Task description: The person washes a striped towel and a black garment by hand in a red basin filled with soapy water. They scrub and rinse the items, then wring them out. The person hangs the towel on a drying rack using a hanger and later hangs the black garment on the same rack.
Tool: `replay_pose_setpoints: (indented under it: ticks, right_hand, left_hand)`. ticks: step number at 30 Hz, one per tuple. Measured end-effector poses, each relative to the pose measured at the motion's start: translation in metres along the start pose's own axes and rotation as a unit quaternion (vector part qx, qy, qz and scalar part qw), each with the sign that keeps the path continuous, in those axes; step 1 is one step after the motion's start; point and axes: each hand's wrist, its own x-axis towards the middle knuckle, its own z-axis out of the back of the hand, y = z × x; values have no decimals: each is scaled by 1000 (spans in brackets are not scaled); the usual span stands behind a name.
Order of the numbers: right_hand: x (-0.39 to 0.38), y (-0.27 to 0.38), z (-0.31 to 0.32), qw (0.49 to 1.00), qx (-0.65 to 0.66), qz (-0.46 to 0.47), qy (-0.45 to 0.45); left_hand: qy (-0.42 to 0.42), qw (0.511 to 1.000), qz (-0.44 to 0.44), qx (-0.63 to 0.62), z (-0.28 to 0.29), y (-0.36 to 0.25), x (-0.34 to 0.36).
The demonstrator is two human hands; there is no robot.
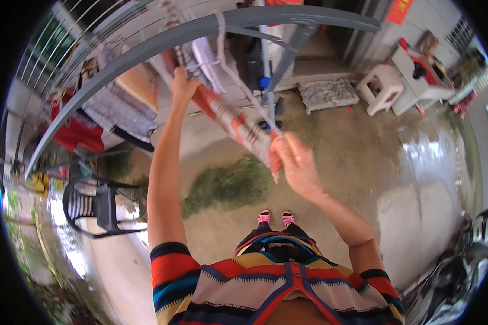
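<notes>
Far left, a red garment (81, 131) hangs with other clothes, black chair (106, 208) on the floor nearer. Grey beam (135, 52) arches over the far side. Next, left hand (184, 85), arm nearly straight, looks closed around the far-left part of the patterned cloth (226, 115); exact finger placement not clear. Cloth is red and pale, narrow, pulled out between both hands, somewhat blurred; long axis slants from far left down to near right. Pale cord (237, 79) hangs off the beam and slants to the right hand (301, 165); can't tell if it's gripped too. Right hand is clamped on the bunched near-right end, a small tip poking out below. Hands well apart, cloth linking them; right is nearer the body, left farther out. Farther right, white stool (386, 81), away from both hands.
</notes>
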Motion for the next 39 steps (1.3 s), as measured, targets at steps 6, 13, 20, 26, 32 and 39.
replay_pose_setpoints:
  ticks: [6, 13, 20, 26, 32, 39]
  right_hand:
    - [-2, -59, 9, 964, 250, -88, -33]
    - [-47, -140, 28, 996, 2, 84, -9]
    - [-156, -227, 276, 992, 53, -113, 20]
    - [-288, -242, 520, 827, 198, -421, -316]
    - [-292, -243, 672, 790, 241, -371, -424]
    - [-248, -272, 831, 829, 241, -330, -382]
  left_hand:
    - [57, 994, -75, 47, -48, 48, 12]
    - [24, 991, -17, -128, -52, 69, 16]
    - [-59, 955, 241, -163, -17, 17, -106]
    - [300, 762, 556, 143, -109, -40, -380]
    - [661, 533, 507, 150, -344, -154, -423]
    - [573, 762, 301, 31, -634, -355, -356]
